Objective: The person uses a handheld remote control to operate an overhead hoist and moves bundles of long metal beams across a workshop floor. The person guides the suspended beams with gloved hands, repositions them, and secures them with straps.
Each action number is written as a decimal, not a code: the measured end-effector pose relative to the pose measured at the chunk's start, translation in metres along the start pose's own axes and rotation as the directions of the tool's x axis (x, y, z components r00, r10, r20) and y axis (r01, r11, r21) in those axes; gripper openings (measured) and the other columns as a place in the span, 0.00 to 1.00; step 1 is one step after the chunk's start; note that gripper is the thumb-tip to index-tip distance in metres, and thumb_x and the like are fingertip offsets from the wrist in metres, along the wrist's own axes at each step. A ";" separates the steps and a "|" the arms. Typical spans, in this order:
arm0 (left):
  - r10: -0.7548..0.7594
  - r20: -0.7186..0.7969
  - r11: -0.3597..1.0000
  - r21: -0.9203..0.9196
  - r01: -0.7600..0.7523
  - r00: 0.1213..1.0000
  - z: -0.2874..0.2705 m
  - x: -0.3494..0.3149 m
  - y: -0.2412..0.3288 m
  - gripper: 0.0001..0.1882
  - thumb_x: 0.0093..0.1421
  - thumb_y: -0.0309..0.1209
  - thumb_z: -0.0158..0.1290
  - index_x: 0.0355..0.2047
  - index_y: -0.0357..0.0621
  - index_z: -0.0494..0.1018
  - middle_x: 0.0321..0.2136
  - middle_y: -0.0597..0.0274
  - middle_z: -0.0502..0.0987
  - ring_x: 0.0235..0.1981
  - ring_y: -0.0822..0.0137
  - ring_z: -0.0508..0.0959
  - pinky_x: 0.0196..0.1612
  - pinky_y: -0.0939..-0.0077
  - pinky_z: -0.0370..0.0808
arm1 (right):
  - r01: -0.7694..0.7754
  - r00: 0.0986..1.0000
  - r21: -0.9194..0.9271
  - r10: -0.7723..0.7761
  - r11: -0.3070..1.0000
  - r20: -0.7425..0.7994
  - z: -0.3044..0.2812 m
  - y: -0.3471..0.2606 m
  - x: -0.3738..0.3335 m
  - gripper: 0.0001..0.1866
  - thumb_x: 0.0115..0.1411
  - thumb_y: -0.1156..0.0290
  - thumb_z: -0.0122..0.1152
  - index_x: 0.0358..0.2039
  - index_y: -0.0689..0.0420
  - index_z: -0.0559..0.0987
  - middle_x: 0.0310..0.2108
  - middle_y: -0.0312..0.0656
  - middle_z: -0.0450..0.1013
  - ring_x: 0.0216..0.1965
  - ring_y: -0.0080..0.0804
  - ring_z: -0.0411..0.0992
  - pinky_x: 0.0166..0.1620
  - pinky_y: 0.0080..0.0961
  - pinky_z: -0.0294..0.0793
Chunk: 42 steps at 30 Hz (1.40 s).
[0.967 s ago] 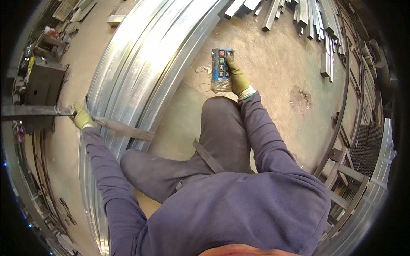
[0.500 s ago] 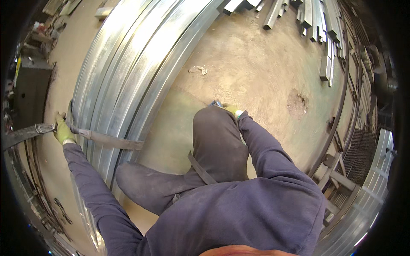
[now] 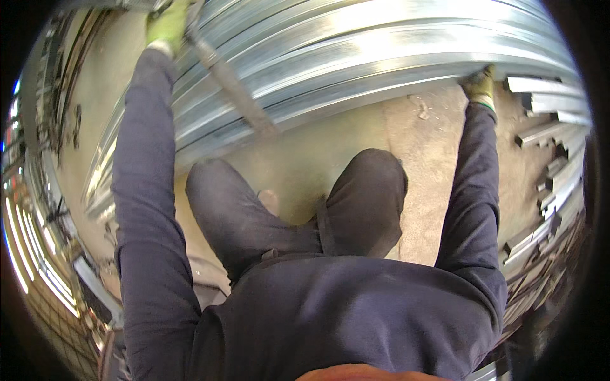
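A bundle of long, shiny steel channels stretches across the upper part of the view. A grey webbing strap lies over its left part, its lower end blurred. My left hand, in a yellow-green glove, is closed on the strap at the bundle's far left side. Part of that hand is cut off by the dark rim. At the right, my right hand, gloved too, reaches the bundle's near edge. Its fingers are spread against the outermost channel, and I see nothing held in them.
Several cut square steel tubes lie stacked on the right. A small pale scrap rests on the concrete floor near the bundle. Thin dark bars run along the floor at the upper left. My bent knees are close to the bundle.
My view has turned, so the bundle now runs across it. My right hand has moved from beside my knee out to the bundle's near edge. The left hand stays at the strap.
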<state>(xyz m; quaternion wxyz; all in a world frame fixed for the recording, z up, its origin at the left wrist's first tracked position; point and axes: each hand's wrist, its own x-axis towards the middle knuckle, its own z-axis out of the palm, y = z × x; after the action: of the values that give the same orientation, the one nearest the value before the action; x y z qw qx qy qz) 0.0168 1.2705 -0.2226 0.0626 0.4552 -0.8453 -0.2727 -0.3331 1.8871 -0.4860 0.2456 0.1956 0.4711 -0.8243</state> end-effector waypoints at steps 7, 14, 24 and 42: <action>0.119 -0.193 0.857 -0.475 -0.198 0.974 0.019 0.014 -0.002 0.12 0.69 0.38 0.56 0.45 0.46 0.81 0.34 0.60 0.84 0.36 0.67 0.82 0.41 0.69 0.79 | 0.092 0.991 -0.042 -0.096 0.995 -0.095 0.040 -0.004 -0.060 0.43 0.68 0.29 0.43 0.71 0.49 0.63 0.73 0.42 0.58 0.72 0.47 0.57 0.71 0.59 0.56; -0.033 -0.158 0.863 -0.503 -0.052 0.987 0.018 0.040 0.001 0.14 0.66 0.44 0.59 0.36 0.45 0.79 0.29 0.61 0.82 0.29 0.69 0.80 0.30 0.69 0.76 | 0.074 0.975 -0.089 -0.091 0.993 -0.205 0.042 -0.006 -0.067 0.29 0.71 0.49 0.55 0.64 0.56 0.70 0.62 0.44 0.70 0.63 0.44 0.69 0.69 0.49 0.65; 0.299 -0.163 0.950 0.143 -0.278 0.940 0.037 0.053 -0.013 0.21 0.69 0.47 0.45 0.38 0.41 0.79 0.35 0.40 0.83 0.39 0.43 0.84 0.40 0.52 0.80 | -0.091 0.994 0.060 0.087 0.994 0.072 0.064 0.069 -0.143 0.30 0.69 0.53 0.64 0.65 0.55 0.70 0.67 0.46 0.67 0.67 0.45 0.65 0.67 0.51 0.72; 0.263 0.012 0.957 0.119 -0.263 0.965 0.011 0.042 -0.040 0.27 0.73 0.49 0.40 0.56 0.41 0.74 0.53 0.45 0.75 0.57 0.50 0.75 0.59 0.59 0.71 | 0.125 0.985 -0.635 -0.021 0.762 0.170 0.033 0.111 -0.177 0.28 0.72 0.52 0.56 0.61 0.62 0.74 0.57 0.50 0.75 0.62 0.44 0.70 0.65 0.39 0.71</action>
<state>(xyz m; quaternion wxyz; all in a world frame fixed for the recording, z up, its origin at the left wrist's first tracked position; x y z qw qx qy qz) 0.0180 1.2237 -0.2584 0.0727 0.3423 -0.9130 -0.2098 -0.1287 1.8491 -0.4484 0.3006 0.0174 0.7121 -0.6342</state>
